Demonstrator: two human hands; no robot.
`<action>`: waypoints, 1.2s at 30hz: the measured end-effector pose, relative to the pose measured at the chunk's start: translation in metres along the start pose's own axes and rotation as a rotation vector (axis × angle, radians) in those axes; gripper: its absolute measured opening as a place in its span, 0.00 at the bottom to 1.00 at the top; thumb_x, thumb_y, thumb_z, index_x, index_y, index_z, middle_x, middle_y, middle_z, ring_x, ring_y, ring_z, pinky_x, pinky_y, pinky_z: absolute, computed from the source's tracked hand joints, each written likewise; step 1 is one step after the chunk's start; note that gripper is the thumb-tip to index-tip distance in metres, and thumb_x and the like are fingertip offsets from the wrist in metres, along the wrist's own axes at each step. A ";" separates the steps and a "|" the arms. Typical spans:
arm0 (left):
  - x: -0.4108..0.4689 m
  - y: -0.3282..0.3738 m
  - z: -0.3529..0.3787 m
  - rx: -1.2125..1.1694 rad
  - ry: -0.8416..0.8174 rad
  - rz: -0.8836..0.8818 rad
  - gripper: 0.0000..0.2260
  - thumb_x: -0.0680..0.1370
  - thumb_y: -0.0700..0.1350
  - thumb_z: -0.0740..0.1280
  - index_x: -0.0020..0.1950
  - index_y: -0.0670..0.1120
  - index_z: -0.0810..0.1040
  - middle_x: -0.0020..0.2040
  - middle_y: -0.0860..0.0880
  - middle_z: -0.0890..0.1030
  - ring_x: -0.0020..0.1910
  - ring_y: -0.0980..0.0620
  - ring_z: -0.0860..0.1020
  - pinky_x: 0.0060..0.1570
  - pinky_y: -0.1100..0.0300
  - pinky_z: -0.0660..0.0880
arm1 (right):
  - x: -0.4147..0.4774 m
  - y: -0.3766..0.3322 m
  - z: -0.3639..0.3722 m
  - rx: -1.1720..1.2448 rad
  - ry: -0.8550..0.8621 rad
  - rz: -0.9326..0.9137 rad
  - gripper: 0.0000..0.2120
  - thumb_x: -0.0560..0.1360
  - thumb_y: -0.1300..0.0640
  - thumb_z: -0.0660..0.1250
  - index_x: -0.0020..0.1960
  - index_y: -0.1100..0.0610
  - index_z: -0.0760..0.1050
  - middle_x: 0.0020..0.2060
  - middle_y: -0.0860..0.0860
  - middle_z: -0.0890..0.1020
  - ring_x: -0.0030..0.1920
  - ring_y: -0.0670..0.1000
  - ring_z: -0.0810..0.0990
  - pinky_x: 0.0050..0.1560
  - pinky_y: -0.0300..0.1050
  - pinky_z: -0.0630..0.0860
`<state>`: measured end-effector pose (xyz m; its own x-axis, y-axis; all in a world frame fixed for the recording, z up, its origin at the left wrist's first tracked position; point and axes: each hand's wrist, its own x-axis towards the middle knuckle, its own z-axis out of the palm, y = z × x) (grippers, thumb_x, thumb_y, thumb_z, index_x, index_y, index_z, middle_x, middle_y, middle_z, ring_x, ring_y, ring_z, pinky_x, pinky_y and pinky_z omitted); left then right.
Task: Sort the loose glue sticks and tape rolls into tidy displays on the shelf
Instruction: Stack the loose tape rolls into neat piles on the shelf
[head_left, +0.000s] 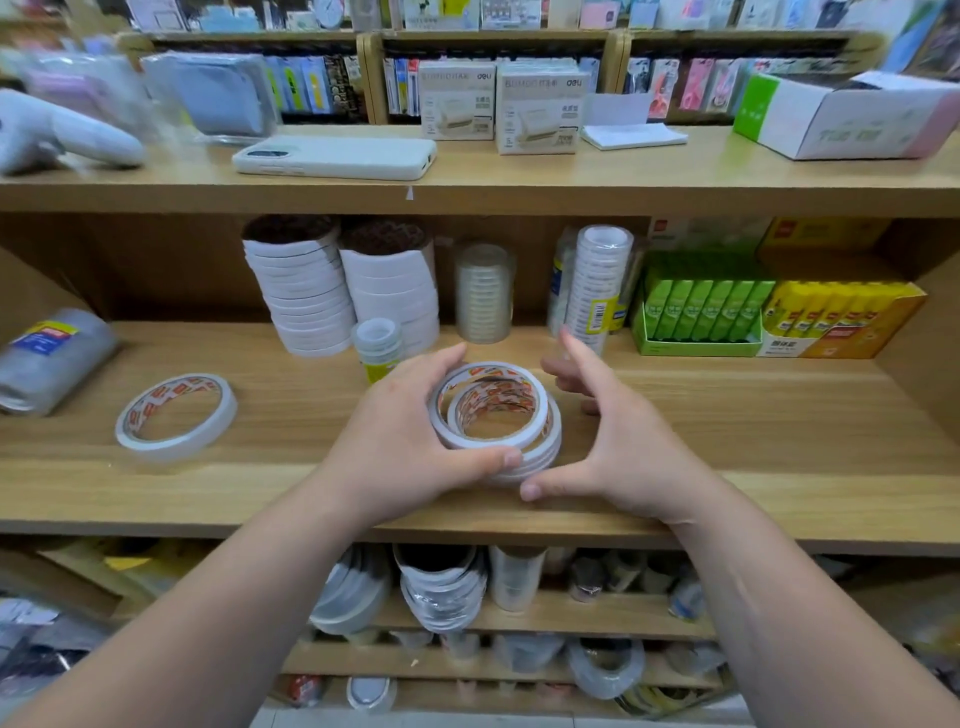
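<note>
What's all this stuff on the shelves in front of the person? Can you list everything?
stack of tape rolls: one stack, white with red-printed cores, middle shelf front
loose tape roll: one, white and red, flat on the shelf, left
white tape stacks: two, white, shelf back
clear tape stacks: at least three, clear, shelf back
glue stick boxes: two, green and yellow, back right
wrapped tape pack: one, greyish, far left
phone: one, white, upper shelf
left hand: grips the stack
right hand: fingers spread, beside the stack

Stationery shop: wooden shelves (467, 197) w/ stocked tape stacks (306, 291), glue-stick boxes (701, 312).
</note>
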<state>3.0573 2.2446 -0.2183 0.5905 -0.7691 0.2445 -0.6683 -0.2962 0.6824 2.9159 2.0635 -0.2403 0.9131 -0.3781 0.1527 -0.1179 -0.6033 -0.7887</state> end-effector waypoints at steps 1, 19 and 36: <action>0.002 0.002 0.002 0.018 -0.017 0.015 0.52 0.58 0.64 0.82 0.77 0.49 0.68 0.72 0.54 0.73 0.70 0.61 0.70 0.72 0.62 0.66 | -0.002 0.003 -0.003 -0.002 0.011 0.005 0.70 0.49 0.37 0.83 0.82 0.47 0.50 0.72 0.43 0.71 0.71 0.38 0.69 0.74 0.43 0.65; 0.014 0.021 0.028 0.189 -0.144 0.074 0.52 0.60 0.62 0.82 0.78 0.48 0.66 0.74 0.52 0.73 0.72 0.55 0.70 0.70 0.64 0.64 | -0.016 0.020 -0.022 0.035 0.005 0.034 0.50 0.58 0.55 0.86 0.76 0.54 0.68 0.63 0.40 0.79 0.62 0.33 0.76 0.65 0.33 0.71; -0.006 0.044 0.093 -0.885 0.173 -0.388 0.27 0.78 0.64 0.56 0.75 0.55 0.70 0.71 0.58 0.76 0.70 0.60 0.72 0.75 0.51 0.63 | -0.031 -0.019 0.023 0.833 0.311 0.212 0.31 0.75 0.36 0.47 0.35 0.46 0.85 0.37 0.34 0.85 0.44 0.30 0.81 0.43 0.23 0.73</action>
<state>2.9821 2.1837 -0.2540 0.8027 -0.5937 -0.0568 0.1250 0.0744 0.9894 2.8991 2.1028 -0.2436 0.7436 -0.6685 0.0142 0.1590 0.1562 -0.9748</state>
